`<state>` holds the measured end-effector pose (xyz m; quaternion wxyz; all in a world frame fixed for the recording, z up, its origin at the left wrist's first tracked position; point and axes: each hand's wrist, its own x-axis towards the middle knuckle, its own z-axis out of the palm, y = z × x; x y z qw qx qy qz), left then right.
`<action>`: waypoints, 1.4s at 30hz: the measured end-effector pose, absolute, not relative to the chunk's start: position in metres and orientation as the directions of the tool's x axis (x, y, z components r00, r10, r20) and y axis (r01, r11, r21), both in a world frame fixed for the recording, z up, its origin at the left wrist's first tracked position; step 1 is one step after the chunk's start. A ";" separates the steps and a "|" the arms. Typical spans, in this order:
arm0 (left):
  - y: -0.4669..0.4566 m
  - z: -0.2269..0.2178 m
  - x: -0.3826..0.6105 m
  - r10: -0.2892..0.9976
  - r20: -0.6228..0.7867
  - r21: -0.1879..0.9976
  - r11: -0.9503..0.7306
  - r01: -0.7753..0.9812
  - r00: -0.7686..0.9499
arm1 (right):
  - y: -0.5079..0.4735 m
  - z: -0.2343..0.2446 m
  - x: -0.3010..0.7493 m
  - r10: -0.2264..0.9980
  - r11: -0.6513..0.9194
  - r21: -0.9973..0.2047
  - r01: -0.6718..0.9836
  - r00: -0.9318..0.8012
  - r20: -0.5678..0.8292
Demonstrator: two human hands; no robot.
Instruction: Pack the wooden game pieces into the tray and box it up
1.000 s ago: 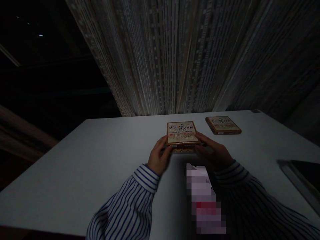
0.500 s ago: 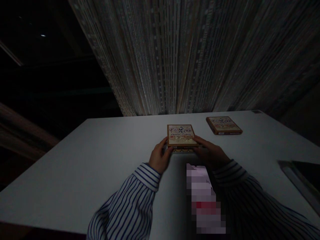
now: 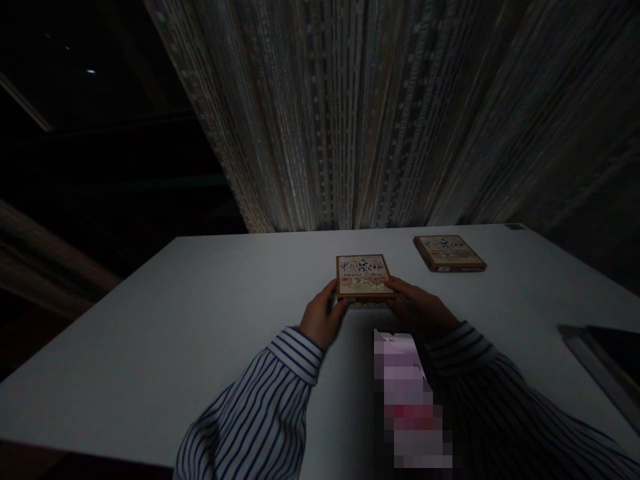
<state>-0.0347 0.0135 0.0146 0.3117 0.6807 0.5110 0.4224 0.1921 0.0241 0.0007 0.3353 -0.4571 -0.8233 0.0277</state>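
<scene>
Between both hands is a square Chinese chess box point(image 3: 364, 275), with a printed lid and a brown edge. My left hand point(image 3: 320, 315) grips its left side, thumb at the near corner. On the right side, my right hand point(image 3: 423, 305) holds it with fingers along the lid's edge and the thumb low at the front. The box's front edge faces me; whether its underside rests fully on the table I cannot tell. A second, matching Chinese chess box point(image 3: 449, 252) lies flat farther back to the right, untouched.
A lit phone point(image 3: 407, 387), its screen blurred out, lies between my forearms on the white table point(image 3: 225, 300). At the right edge sits a dark flat object point(image 3: 610, 353). A striped string curtain point(image 3: 340, 120) hangs behind the table's far edge. The room is dim.
The held box has come down slightly, and the patterned strip seen under its front edge before is now mostly hidden. Both hands keep their hold.
</scene>
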 end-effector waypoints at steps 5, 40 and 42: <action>0.014 0.013 -0.035 0.954 0.275 0.861 -0.301 0.411 0.122 | 0.025 0.001 0.192 0.772 0.587 -0.353 0.728 -0.372 0.515; 0.016 0.010 -0.035 0.932 0.328 0.784 -0.359 0.506 0.153 | 0.027 -0.008 0.191 0.748 0.597 -0.319 0.736 -0.367 0.553; 0.015 0.011 -0.035 0.931 0.327 0.770 -0.362 0.525 0.162 | 0.027 -0.007 0.191 0.745 0.601 -0.311 0.737 -0.375 0.552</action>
